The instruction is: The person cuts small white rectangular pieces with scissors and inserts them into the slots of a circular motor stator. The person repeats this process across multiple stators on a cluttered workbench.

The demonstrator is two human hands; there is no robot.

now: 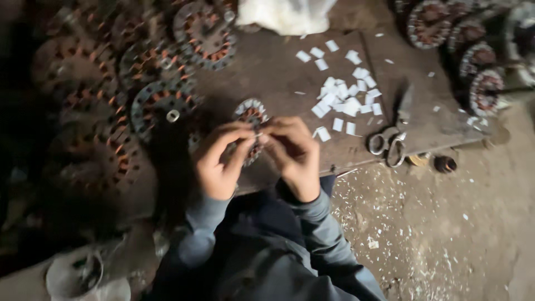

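I hold a round motor stator (250,114) with copper-coloured windings upright over a dark wooden board (273,72). My left hand (220,161) grips its lower left side. My right hand (292,153) pinches at its right edge, fingertips meeting the left thumb near a small white paper slip. Whether the slip is in the fingers is too blurred to tell. A pile of small white paper rectangles (343,100) lies on the board just right of my hands.
Several more stators (161,103) are stacked at the left and others (479,83) at the upper right. Scissors (390,146) lie at the board's right edge. A white bag (287,15) sits at the top. Paper scraps litter the dirt floor (423,234).
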